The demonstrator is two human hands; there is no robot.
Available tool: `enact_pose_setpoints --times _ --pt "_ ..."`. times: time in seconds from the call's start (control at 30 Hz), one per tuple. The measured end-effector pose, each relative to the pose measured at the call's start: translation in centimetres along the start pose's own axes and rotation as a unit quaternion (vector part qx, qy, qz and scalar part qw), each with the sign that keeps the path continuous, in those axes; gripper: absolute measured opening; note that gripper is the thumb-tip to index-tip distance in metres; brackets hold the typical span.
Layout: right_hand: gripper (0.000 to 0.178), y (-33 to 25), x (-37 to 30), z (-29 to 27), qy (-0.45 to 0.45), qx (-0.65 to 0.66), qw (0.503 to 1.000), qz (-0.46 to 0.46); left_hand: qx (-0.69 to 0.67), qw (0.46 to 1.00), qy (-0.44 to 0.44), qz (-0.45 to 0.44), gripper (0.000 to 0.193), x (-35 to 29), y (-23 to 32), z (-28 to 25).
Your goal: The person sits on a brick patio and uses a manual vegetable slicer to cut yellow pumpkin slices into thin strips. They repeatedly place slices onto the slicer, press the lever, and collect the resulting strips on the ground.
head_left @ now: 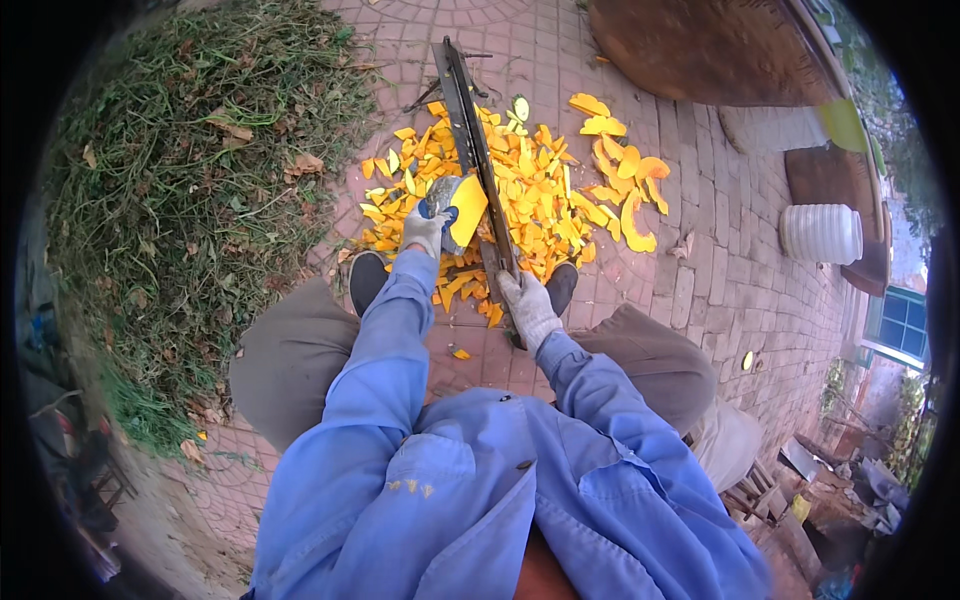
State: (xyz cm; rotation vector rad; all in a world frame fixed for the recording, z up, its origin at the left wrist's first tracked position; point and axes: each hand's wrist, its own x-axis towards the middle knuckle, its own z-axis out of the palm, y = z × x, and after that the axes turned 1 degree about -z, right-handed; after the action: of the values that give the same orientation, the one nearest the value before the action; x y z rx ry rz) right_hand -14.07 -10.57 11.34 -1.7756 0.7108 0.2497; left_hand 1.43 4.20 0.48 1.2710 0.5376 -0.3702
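Note:
My gloved left hand (424,228) is closed around a large piece of pumpkin (467,209) with grey-green rind and a bright orange cut face. That face is against the left side of a long dark hinged chopper (484,168), which lies lengthwise away from me between my feet. At the chopper's near end, the fingers of my gloved right hand (531,308) wrap round its handle. Orange pumpkin slices (535,195) lie heaped on both sides of and below the chopper. Whether the blade is touching the pumpkin, I cannot tell.
A heap of cut green vines (200,180) covers the ground at left. Larger pumpkin slices (630,190) spread to the right on the brick paving (700,255). Big brown vats (700,50) and a ribbed white container (820,234) stand farther right. My shoes (368,280) flank the slices.

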Motion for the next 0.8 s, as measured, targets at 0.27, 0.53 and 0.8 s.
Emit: enact_pose_setpoints --times 0.27,0.53,0.8 --pt "0.032 -10.0 -2.6 -3.2 -0.042 0.048 0.994 0.092 -0.166 0.983 -0.082 0.001 0.05 0.3 -0.1 -1.7" --pt "0.031 1.4 0.8 -0.3 0.022 -0.018 0.999 -0.025 -0.074 0.993 -0.092 -0.001 0.043 1.2 0.6 0.4" --pt "0.033 -4.9 -1.4 -3.3 0.018 -0.021 0.999 0.035 -0.089 0.989 -0.119 0.0 0.045 2.4 -0.7 0.5"
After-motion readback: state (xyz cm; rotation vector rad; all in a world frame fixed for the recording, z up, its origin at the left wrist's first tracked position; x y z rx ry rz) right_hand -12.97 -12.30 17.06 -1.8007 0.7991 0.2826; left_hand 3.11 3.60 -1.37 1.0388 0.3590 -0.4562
